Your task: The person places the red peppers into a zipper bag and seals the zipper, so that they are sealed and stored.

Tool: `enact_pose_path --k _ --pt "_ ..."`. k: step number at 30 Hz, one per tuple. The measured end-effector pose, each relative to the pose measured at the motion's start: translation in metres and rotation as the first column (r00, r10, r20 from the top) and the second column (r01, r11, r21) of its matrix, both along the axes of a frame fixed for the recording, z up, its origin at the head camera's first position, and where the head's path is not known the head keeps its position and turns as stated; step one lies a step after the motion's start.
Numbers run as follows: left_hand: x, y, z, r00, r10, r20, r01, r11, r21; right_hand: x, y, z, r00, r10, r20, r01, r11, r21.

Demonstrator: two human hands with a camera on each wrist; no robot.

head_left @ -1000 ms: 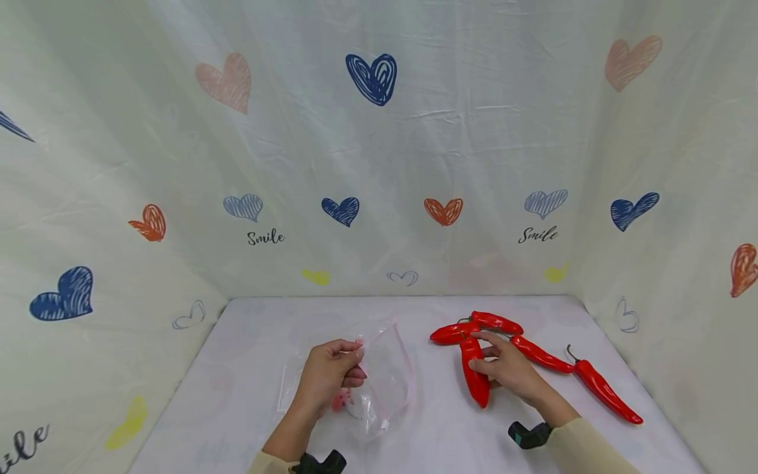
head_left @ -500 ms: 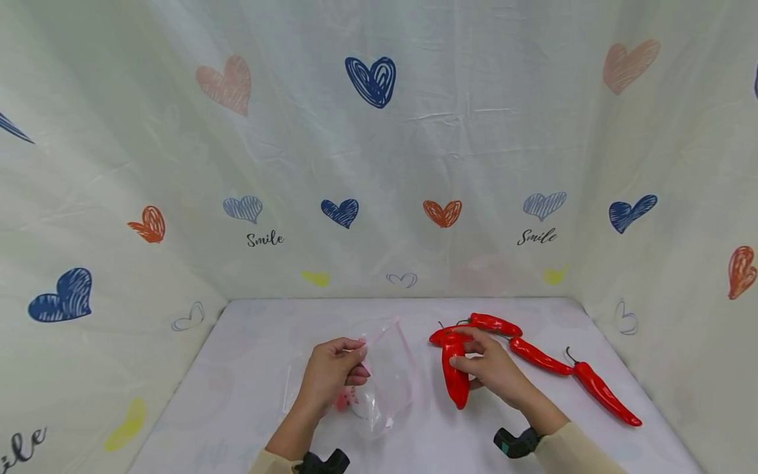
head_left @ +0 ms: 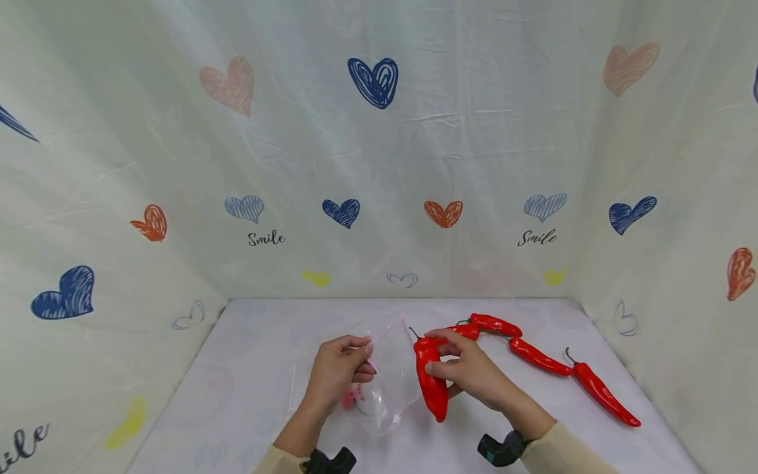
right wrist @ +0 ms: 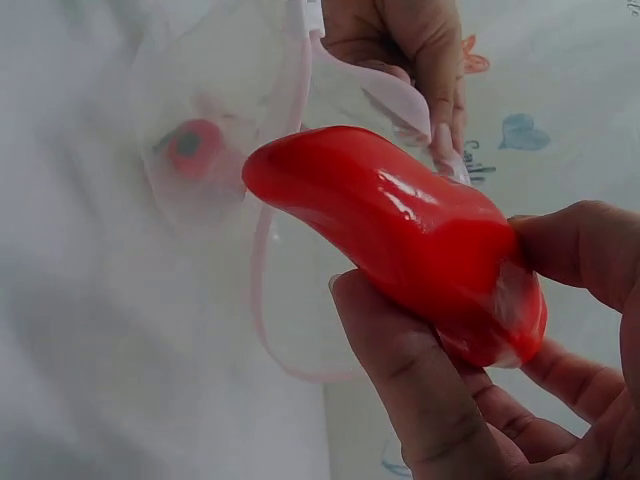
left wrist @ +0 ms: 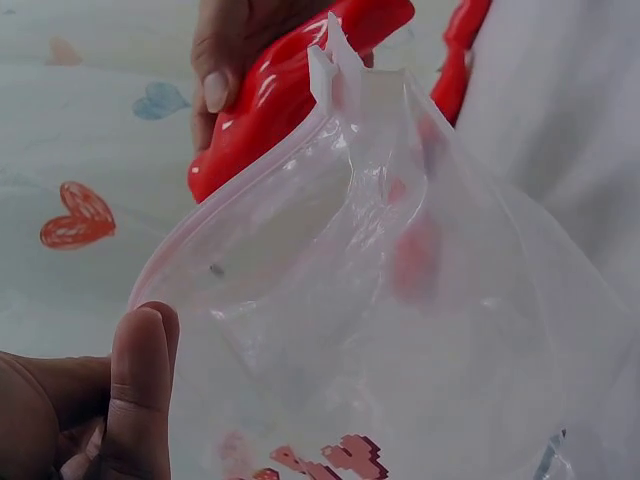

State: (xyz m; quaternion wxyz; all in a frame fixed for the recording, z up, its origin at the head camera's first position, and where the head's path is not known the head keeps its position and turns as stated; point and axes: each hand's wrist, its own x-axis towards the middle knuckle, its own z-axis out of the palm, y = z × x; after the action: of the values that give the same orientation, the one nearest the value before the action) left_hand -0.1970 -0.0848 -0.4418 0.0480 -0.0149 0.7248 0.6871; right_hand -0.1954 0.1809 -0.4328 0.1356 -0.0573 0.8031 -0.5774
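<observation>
My left hand (head_left: 343,365) pinches the pink-edged rim of a clear zip bag (head_left: 387,388), whose mouth gapes toward the right. Small pink and red printed figures (left wrist: 340,458) show on the bag's side in the left wrist view. In my right hand (head_left: 470,368) is a glossy red chili pepper (head_left: 432,385), gripped between thumb and fingers with its stem pointing up. The pepper's lower tip (right wrist: 265,175) overlaps the bag's open mouth in the right wrist view. In the left wrist view the pepper (left wrist: 265,115) lies just beyond the rim.
More red peppers lie on the white table (head_left: 249,395): one partly behind my right hand (head_left: 468,331), one at the back (head_left: 496,324), one farther right (head_left: 539,357), and one near the right edge (head_left: 606,395). A heart-printed curtain (head_left: 403,158) encloses the back and sides.
My right hand has carried the pepper left from the other peppers to the bag's open edge. My left hand keeps its pinch on the bag and has shifted slightly right.
</observation>
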Motion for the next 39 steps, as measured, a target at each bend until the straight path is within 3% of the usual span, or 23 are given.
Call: enact_pose_path --k 8,16,20,24,28,39 --pt "0.004 0.008 0.001 0.998 -0.064 -0.001 0.064 0.997 -0.045 -0.004 -0.020 -0.001 0.999 0.027 0.025 -0.027 1.000 -0.004" --pt "0.013 0.018 0.005 0.990 -0.144 0.000 0.144 0.989 -0.029 -0.007 -0.039 -0.009 0.993 -0.111 0.048 0.113 0.993 -0.045" --pt "0.014 0.020 0.009 0.986 -0.166 -0.001 0.166 0.986 0.023 -0.004 -0.050 -0.014 0.990 -0.143 -0.012 0.143 0.989 -0.027" --pt "0.013 0.016 0.014 0.987 -0.155 -0.047 0.157 0.987 0.034 0.000 -0.058 -0.019 0.993 -0.080 -0.087 0.086 0.995 0.060" --pt "0.011 0.009 0.020 0.989 -0.125 -0.073 0.127 0.992 0.018 0.002 -0.059 -0.023 0.995 -0.033 -0.091 0.045 0.989 0.138" --pt "0.010 -0.006 0.023 0.995 -0.089 -0.048 0.089 0.996 -0.003 -0.001 -0.060 -0.026 0.991 -0.043 -0.126 0.074 0.963 0.258"
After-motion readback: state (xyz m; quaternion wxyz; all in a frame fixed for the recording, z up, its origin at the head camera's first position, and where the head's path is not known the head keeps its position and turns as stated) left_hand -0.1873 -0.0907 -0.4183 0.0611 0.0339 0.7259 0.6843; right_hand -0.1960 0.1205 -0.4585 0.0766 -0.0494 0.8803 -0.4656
